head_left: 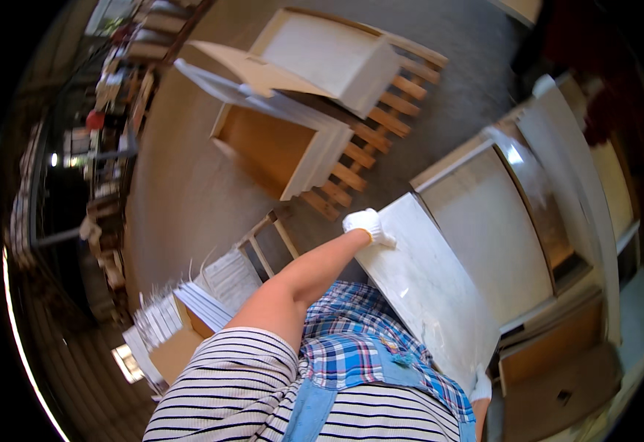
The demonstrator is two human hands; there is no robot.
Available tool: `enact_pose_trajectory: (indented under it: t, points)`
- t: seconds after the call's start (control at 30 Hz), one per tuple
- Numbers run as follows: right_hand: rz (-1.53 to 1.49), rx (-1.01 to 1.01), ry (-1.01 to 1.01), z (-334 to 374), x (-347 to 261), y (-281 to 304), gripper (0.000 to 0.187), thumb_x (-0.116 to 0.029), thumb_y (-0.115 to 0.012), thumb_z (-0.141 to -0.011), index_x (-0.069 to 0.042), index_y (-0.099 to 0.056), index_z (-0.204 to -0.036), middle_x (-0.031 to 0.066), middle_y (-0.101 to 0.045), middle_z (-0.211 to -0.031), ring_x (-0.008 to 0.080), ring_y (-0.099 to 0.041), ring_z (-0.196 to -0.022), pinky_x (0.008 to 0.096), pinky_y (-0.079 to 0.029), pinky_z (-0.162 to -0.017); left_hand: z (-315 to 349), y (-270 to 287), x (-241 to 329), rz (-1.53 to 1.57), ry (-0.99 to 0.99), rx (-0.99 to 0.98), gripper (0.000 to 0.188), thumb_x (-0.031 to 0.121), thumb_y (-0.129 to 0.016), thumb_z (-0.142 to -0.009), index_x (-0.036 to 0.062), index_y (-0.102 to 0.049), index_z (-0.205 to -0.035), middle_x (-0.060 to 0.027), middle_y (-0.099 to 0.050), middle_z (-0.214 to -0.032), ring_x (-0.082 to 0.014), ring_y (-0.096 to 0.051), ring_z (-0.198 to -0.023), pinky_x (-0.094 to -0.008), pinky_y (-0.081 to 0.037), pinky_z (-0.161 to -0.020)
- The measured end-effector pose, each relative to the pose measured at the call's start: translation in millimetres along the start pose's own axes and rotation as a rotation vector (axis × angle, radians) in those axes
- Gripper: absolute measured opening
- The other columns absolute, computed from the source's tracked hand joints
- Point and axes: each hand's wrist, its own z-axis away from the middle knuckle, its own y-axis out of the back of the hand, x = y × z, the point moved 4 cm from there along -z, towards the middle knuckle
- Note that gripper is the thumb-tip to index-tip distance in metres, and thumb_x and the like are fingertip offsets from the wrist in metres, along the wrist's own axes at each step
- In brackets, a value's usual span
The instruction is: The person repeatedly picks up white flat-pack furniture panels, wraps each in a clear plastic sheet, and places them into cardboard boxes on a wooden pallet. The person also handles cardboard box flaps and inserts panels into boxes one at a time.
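White-gloved, my left hand (367, 224) grips the top corner of the pale, glossy rectangular panel (429, 291), which I hold tilted against my plaid shirt (344, 346), well apart from the wooden pallet (366, 140) stacked with white cabinets. Further right, my right hand (482, 385), gloved too, clasps the panel's lower edge beside the open wooden cabinet (550, 353).

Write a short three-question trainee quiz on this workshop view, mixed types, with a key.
1. True or false: both hands wear white gloves.
2. What does the left hand hold? A) a drill B) the top edge of the white marbled panel C) a cardboard box
3. Fill in: the white cabinets rest on a wooden ____.

Key: 1 true (the right hand is at the panel's lower corner); 2 B; 3 pallet.
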Motion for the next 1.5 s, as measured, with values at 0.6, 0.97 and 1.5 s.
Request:
enact_pose_trajectory:
  t: [0.6,0.97,1.5]
  points:
    - [0.515,-0.087,0.226,87.6,-76.6,-255.4,0.039,-0.023,-0.062,-0.096,0.005,-0.06,-0.123,0.0149,-0.068,-0.114,0.03,-0.067,-0.099,0.0433,-0.055,-0.086,21.7,15.9,-311.9,0.42,0.048,0.099,0.078,0.068,-0.076,-0.055,0.0061,-0.075,-0.103,-0.0161,-0.073,-0.102,-0.0299,-0.07,-0.093,-0.0366,-0.055,-0.081]
    - [0.508,-0.234,0.355,87.3,-10.2,-505.7,0.027,-0.021,-0.07,-0.09,-0.001,-0.068,-0.108,0.0065,-0.071,-0.095,0.0198,-0.065,-0.084,0.0339,-0.052,-0.078,10.8,105.1,-516.1,0.418,0.213,0.296,0.083,0.067,-0.077,-0.055,0.0025,-0.073,-0.107,-0.0188,-0.071,-0.108,-0.0306,-0.069,-0.1,-0.0367,-0.053,-0.086]
    - [0.227,-0.02,0.577,81.4,72.5,-745.7,0.029,-0.023,-0.072,-0.089,0.001,-0.065,-0.105,0.0062,-0.067,-0.098,0.0146,-0.061,-0.084,0.0294,-0.049,-0.076,-244.4,251.2,-646.7,0.385,-0.025,0.383,0.085,0.063,-0.078,-0.057,0.003,-0.064,-0.116,-0.018,-0.068,-0.113,-0.033,-0.065,-0.104,-0.0384,-0.051,-0.088]
